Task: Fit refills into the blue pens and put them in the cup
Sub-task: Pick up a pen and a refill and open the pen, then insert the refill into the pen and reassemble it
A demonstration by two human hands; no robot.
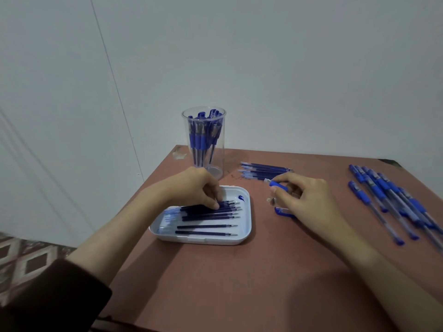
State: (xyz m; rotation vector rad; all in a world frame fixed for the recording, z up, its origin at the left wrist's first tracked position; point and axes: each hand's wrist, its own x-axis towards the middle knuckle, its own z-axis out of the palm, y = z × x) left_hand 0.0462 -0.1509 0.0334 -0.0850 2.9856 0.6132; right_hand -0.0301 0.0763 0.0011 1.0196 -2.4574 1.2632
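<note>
Refills (208, 213) lie side by side in a shallow white tray (247, 221) near the left edge of the reddish-brown desk (239, 283), dark blue sticks with their metal tips pointing right and a smear of blue ink (241, 198) in the tray's far corner. The left hand (194, 185) reaches in from above, its fingers curled down and its grip closed on the uppermost refills of the bunch, thumb tip pressed against them; two refills lie apart at the near side of the tray. Just behind that hand stands the tall clear cup (203, 140), upright and already holding a cluster of blue pens. The right hand (309, 200) rests to the right of the tray, and its grip is pinched around a pen barrel (278, 184) with a blue rubber sleeve, held just above the desk. Below its fingers a blue cap (281, 212) lies on the desk, with a small pale tip piece (271, 200) just beside it. Beyond the right hand a second bundle of loose refills (263, 172) lies flat. Well off to the right, a row of blue pens (388, 197) is spread across the desk. A dark sleeve (48, 295) covers the left forearm near the elbow.
</note>
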